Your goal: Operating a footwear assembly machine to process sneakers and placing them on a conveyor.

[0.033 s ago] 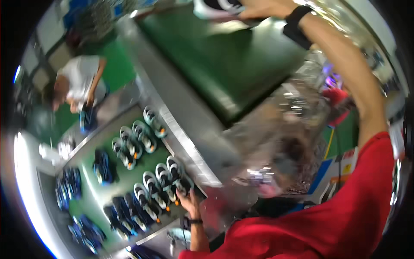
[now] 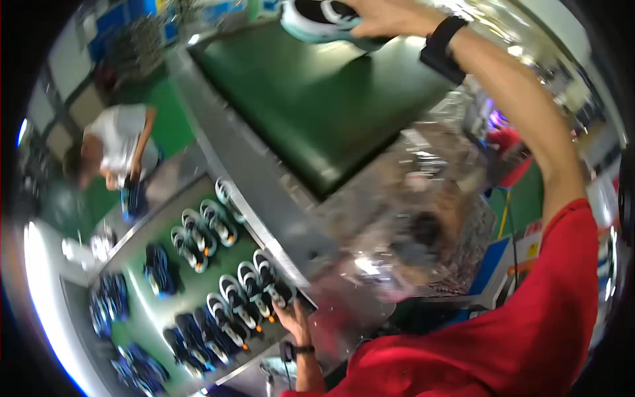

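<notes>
My right hand [image 2: 390, 18] grips a black-and-white sneaker with a pale turquoise sole [image 2: 319, 18] at the top of the view, above a raised green belt [image 2: 284, 99]. Lower down, my left hand [image 2: 293, 321] has its fingers at the near end of a similar sneaker [image 2: 270, 281]. That shoe is the last of a row lying on a lower green conveyor [image 2: 135, 264]; several black-and-white ones with orange spots come first, then dark blue ones. Part of the left fingers is hidden by the shoe. A black band sits on each wrist.
A metal frame edge [image 2: 254, 178] runs between the two belts. Clear plastic bags [image 2: 410, 264] are heaped right of it. A co-worker in a white top [image 2: 122, 139] stands beyond the lower conveyor, hands at a blue shoe [image 2: 133, 202]. More sneakers [image 2: 192, 241] form a second row.
The whole view has shifted slightly, so the belts and shoes sit a little lower in it. Both hands keep their places at the same sneakers.
</notes>
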The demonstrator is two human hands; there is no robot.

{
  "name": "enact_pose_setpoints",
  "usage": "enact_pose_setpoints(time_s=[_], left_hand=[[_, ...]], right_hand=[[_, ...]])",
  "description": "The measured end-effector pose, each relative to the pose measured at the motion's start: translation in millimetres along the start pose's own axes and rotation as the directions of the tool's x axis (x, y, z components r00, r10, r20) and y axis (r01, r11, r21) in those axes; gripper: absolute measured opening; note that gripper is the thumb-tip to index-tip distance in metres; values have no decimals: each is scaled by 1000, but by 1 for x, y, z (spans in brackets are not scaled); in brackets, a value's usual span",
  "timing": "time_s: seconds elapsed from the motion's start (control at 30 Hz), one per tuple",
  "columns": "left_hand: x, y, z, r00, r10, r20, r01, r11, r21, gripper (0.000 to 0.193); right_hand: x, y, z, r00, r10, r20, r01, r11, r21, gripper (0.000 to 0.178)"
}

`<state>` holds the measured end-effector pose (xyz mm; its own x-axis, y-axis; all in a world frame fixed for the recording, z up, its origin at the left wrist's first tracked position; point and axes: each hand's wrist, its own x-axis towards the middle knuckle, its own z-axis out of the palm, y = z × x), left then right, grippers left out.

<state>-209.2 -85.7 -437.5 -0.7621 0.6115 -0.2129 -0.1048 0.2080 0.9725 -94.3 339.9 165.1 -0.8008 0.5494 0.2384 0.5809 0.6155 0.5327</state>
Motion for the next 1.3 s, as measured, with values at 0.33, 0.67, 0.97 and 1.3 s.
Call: enact_pose_setpoints(time_s=[0.33, 0.67, 0.97, 1.3], left_hand=[[-187, 285, 108, 313, 176, 933, 332, 900, -282, 63], [-411, 340, 199, -239, 392, 888, 376, 881, -287, 67], [-662, 255, 141, -734, -3, 679, 17, 1000, 22, 49], [-931, 99, 216, -831, -152, 535, -275, 948, -159, 84]], right_hand=[[-360, -3, -143, 739, 591, -323, -240, 680, 693, 66], [-662, -147, -179, 143, 982, 122, -728, 20, 685, 70], [-903, -337, -200, -719, 693, -48, -349, -301, 888, 67], [-1041, -462, -291, -914, 193, -357, -405, -438, 802, 57]])
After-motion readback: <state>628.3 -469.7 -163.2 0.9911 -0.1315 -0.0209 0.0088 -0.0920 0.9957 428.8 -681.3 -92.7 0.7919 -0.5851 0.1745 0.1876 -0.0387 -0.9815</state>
